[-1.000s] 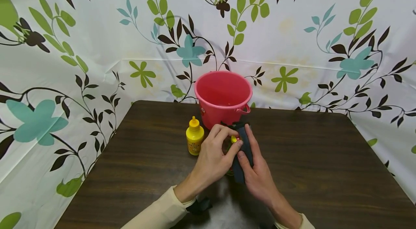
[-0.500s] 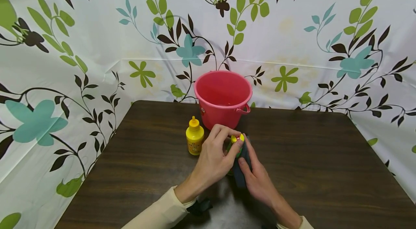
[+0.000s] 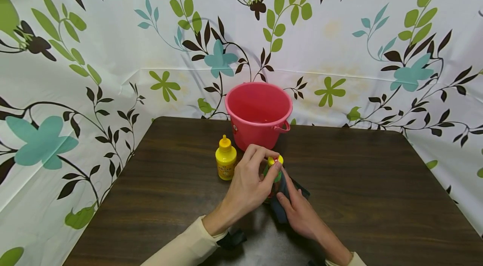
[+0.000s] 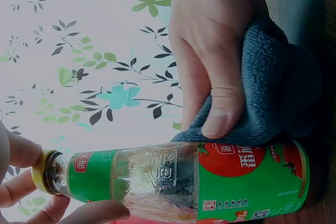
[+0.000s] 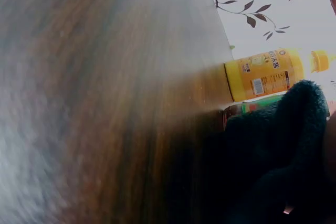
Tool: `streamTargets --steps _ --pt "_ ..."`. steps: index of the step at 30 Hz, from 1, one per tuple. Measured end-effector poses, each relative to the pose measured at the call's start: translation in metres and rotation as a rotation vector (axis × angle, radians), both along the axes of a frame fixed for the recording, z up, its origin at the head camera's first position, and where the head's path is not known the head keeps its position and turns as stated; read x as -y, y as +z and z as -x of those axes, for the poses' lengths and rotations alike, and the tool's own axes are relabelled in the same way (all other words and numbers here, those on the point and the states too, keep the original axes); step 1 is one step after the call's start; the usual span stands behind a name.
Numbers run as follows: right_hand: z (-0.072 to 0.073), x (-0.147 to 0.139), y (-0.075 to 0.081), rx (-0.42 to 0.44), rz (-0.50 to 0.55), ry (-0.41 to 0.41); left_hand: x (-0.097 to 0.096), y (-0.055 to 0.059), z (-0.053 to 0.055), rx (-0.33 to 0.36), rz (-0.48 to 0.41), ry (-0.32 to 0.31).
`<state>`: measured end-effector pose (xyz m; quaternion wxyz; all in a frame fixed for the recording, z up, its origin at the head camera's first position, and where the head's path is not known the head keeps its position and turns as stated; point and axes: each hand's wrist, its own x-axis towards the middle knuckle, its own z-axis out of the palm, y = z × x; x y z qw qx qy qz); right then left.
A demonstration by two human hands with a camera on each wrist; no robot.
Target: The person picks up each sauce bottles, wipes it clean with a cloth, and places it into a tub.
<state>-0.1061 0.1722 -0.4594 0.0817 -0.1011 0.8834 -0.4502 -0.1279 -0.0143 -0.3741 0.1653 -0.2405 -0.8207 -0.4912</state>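
A glass sauce bottle [image 4: 157, 177] with green, tomato-printed labels and a yellow cap [image 3: 277, 159] stands upright in front of the bucket. My left hand [image 3: 250, 176] pinches it by the cap and neck, fingertips at the cap in the left wrist view. On the bottle's right side, my right hand [image 3: 299, 211] holds a dark blue-grey towel [image 4: 268, 85], its thumb pressing the cloth by the lower label. The same towel [image 5: 299, 124] hides much of the bottle in the right wrist view.
A yellow squeeze bottle [image 3: 226, 159] with a pointed nozzle stands left of my left hand. Behind the hands is a pink bucket [image 3: 250, 131] with a side handle. Everything stands on a dark wood table [image 3: 370, 182], backed by a leaf-patterned white curtain [image 3: 324, 39].
My right hand has slid the towel down the sauce bottle's side, uncovering more of the cap and neck label. The left hand keeps its pinch in the same place.
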Motion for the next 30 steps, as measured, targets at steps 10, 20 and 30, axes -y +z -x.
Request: streamTargets --steps 10,20,30 --pt "0.000 0.001 0.004 0.004 -0.158 -0.007 0.000 0.000 0.000 0.007 0.004 -0.003" --pt "-0.005 0.004 0.010 -0.050 -0.067 -0.106 0.000 0.000 -0.001 0.009 0.001 -0.009" --pt "-0.007 0.008 0.030 -0.027 0.194 -0.144 0.000 -0.001 0.000 0.013 0.009 -0.011"
